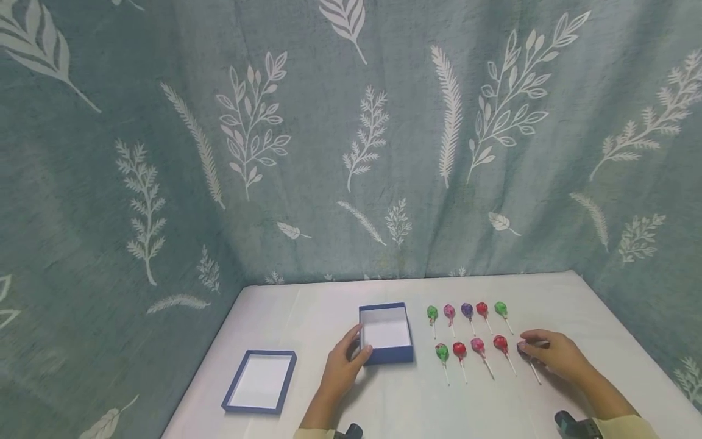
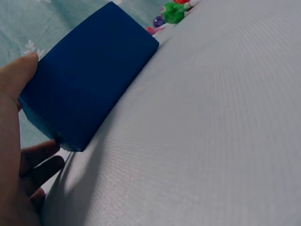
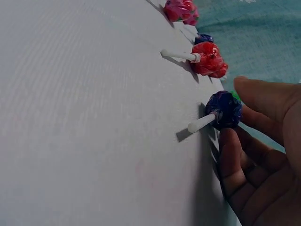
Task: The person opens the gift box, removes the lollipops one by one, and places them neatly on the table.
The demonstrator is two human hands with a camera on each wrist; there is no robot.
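Observation:
My left hand (image 1: 341,366) holds an open blue box (image 1: 388,355) with a white inside by its left near corner. In the left wrist view the thumb lies at the box's upper edge and the fingers are at its lower side. At the right end of the near row of lollipops, my right hand (image 1: 556,355) has thumb and fingers around the wrapped head of a dark purple lollipop (image 3: 223,110). Its white stick points back toward me. A red lollipop (image 3: 208,59) lies just beyond it in the right wrist view.
A blue-rimmed box lid (image 1: 258,381) lies inside up at the left of the white table (image 1: 417,408). Two rows of lollipops lie right of the box, with a green lollipop (image 1: 501,308) ending the far row. A leaf-patterned curtain (image 1: 329,152) hangs behind.

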